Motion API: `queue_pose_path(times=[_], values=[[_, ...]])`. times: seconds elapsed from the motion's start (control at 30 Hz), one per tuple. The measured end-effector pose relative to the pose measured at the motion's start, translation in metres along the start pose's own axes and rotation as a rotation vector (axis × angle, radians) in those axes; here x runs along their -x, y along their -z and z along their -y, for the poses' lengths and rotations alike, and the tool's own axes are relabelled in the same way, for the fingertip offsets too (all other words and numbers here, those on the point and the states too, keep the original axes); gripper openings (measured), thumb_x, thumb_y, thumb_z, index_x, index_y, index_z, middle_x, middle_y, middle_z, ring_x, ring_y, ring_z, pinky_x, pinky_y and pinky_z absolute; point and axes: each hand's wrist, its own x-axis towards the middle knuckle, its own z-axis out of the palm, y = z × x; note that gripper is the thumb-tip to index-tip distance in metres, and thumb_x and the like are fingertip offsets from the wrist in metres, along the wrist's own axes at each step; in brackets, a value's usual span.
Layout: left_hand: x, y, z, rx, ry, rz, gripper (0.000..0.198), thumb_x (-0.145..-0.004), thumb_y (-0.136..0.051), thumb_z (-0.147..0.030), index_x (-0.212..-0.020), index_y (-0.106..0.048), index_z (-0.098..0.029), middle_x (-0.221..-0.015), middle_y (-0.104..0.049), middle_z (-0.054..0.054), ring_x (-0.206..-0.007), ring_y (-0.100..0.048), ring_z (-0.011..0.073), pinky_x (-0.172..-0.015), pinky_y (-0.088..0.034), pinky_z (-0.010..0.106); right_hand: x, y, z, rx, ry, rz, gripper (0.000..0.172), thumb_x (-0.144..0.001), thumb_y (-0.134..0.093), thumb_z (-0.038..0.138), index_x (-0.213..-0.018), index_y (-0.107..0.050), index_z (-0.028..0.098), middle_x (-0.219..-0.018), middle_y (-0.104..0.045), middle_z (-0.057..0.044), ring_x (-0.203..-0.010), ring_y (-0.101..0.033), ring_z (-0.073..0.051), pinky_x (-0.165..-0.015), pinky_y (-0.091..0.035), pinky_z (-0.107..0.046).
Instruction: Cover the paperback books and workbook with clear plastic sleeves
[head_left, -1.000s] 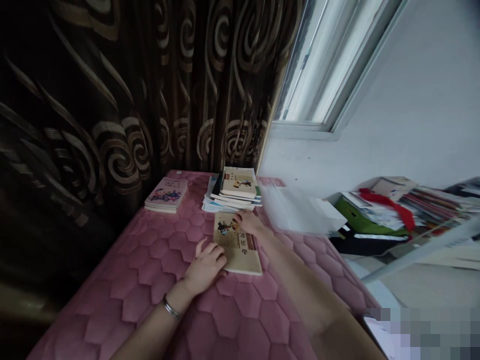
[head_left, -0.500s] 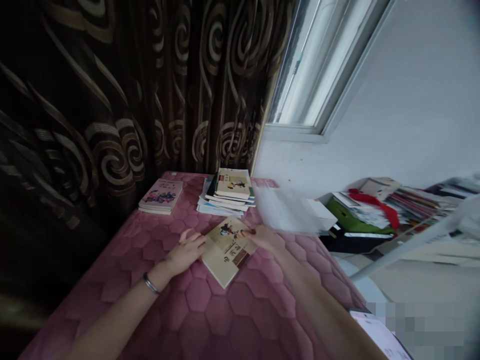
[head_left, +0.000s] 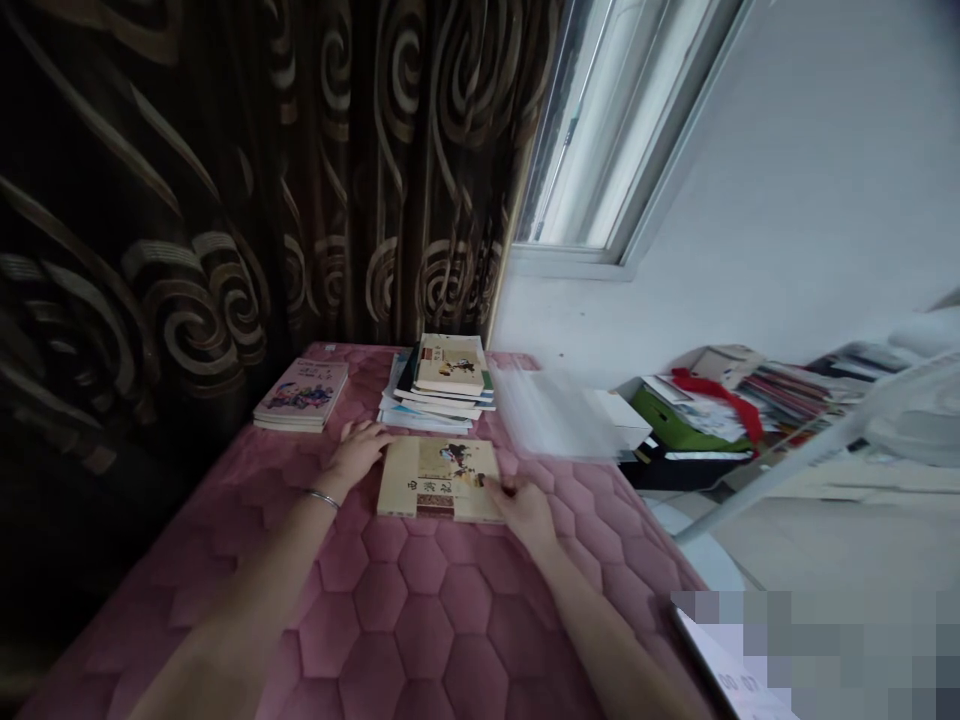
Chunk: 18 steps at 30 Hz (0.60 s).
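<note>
Where the beige book (head_left: 435, 480) lies flat on the pink quilted surface (head_left: 424, 610), take its middle as dial centre, with 12 o'clock facing the curtain (head_left: 341, 150). Right hand (head_left: 525, 512), near 4 o'clock: fingers drawn narrow, holding the book's right edge, thumb on the cover. Left hand (head_left: 356, 455), between 9 and 10 o'clock: fingertips at the far-left corner; whether they grip cannot be told. Mixed stack of books (head_left: 450, 368): 12 o'clock, just beyond. Pink-covered books (head_left: 304, 390): 10 o'clock, piled apart.
</note>
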Motion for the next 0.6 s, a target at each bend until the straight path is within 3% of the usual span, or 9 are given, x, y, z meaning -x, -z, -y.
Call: queue_pose_path(times=[0.2,0.37,0.6], values=[[0.023,-0.008,-0.014,0.216,0.318,-0.019,0.043,-0.079,-0.05,-0.002,-0.115,-0.063,-0.022,-0.123,-0.061,0.011,-0.112,-0.056,0.0241,-0.094,-0.041,0.039,-0.003,-0.003,-0.006,-0.032,0.009,-0.011,0.035,-0.081,-0.053,0.051,-0.067,-0.065,0.02,-0.069,-0.07,-0.007,-0.066,-0.066,-0.022,-0.052,-0.038,-0.025],[0.052,-0.008,-0.038,0.334,0.421,0.007,0.033,-0.089,-0.043,-0.014,-0.117,-0.061,-0.021,-0.103,-0.072,0.008,-0.092,-0.067,0.0176,-0.082,-0.05,0.029,-0.002,-0.004,-0.008,-0.046,0.019,0.0,0.038,-0.081,-0.051,0.053,-0.07,-0.066,0.02,-0.07,-0.07,-0.007,-0.069,-0.066,-0.022,-0.052,-0.038,-0.025],[0.072,-0.008,-0.059,0.476,0.515,-0.033,0.03,-0.086,-0.053,-0.019,-0.115,-0.062,-0.019,-0.106,-0.072,0.008,-0.093,-0.069,0.0176,-0.08,-0.052,0.027,0.0,-0.003,-0.005,-0.009,0.033,-0.03,0.037,-0.082,-0.051,0.05,-0.066,-0.064,0.02,-0.069,-0.07,-0.006,-0.066,-0.064,-0.021,-0.052,-0.036,-0.025]])
